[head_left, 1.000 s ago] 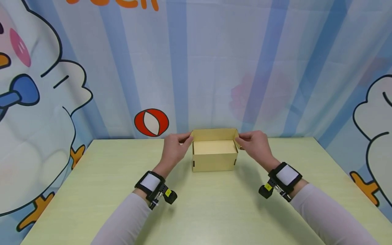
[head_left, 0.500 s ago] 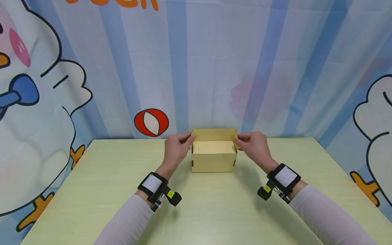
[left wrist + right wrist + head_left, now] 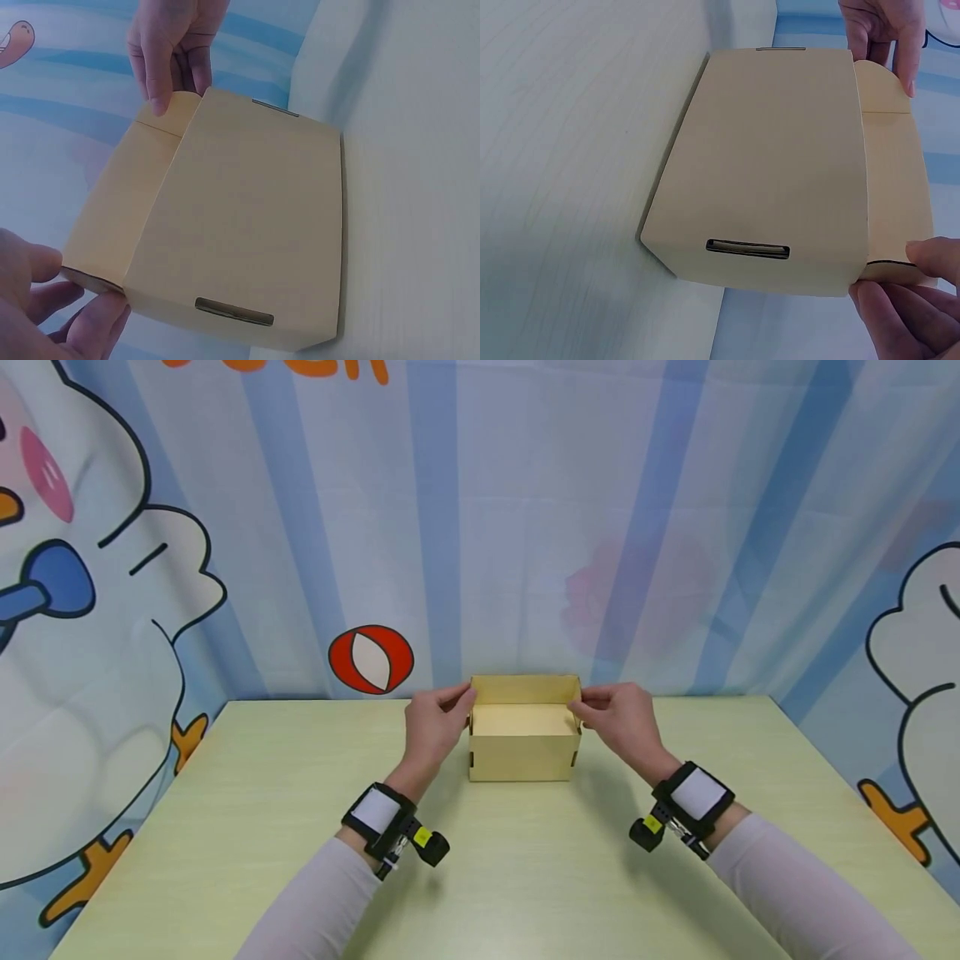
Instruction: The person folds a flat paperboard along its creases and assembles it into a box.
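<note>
A small tan cardboard box (image 3: 521, 758) stands upright on the table, its top open toward me and a tall panel rising along its back. Slots show near both sides of its front face. My left hand (image 3: 435, 722) pinches the left side flap at the upper corner, thumb inside and fingers outside. On the opposite side, my right hand (image 3: 624, 727) pinches the right flap (image 3: 889, 270) the same way, with the thumb over its edge. In the left wrist view, the right hand (image 3: 176, 41) appears at the far end of the box. Its underside is hidden.
The pale wood-look table (image 3: 517, 877) stretches out in front of and beside the box. Close behind the table's back edge hangs a blue striped cloth (image 3: 510, 527) with cartoon prints. Each wrist carries a strapped camera (image 3: 431, 847) that hangs low over the tabletop.
Both hands have shifted slightly inward along the box's sides, the right one a little to the left. The box has barely moved; its front edge sits a touch further left.
</note>
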Demonstrator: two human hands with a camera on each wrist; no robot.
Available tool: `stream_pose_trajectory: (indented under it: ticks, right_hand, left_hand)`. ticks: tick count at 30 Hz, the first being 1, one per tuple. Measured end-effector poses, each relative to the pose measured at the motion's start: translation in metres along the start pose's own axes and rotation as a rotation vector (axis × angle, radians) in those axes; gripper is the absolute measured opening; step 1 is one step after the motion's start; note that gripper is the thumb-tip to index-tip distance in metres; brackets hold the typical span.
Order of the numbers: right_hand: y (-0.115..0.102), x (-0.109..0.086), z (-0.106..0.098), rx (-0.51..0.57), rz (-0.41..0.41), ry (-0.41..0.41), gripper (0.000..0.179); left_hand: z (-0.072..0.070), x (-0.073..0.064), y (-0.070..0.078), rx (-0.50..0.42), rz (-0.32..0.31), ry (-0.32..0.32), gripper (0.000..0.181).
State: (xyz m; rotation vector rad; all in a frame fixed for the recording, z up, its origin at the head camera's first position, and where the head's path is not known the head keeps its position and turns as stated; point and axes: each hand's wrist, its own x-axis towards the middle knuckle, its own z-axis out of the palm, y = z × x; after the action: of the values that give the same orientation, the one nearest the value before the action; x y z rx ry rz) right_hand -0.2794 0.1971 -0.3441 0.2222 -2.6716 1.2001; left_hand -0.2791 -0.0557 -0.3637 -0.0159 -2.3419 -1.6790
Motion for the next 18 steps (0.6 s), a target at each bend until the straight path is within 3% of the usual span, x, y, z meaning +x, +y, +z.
stream_pose_trajectory:
  ticks: [7,18]
  right_hand:
    - [0.0009,-0.0009,0.0001,-0.005,-0.005,-0.004,0.037]
    - [0.0053,-0.0029,-0.0026,-0.049,-0.078,-0.011,0.049]
  left_hand:
    - [0.0002,-0.0009,0.0012,-0.031,-0.007,-0.014,0.032]
    - [0.0004,-0.0015,0.0016,-0.024,0.015,-0.028,0.032]
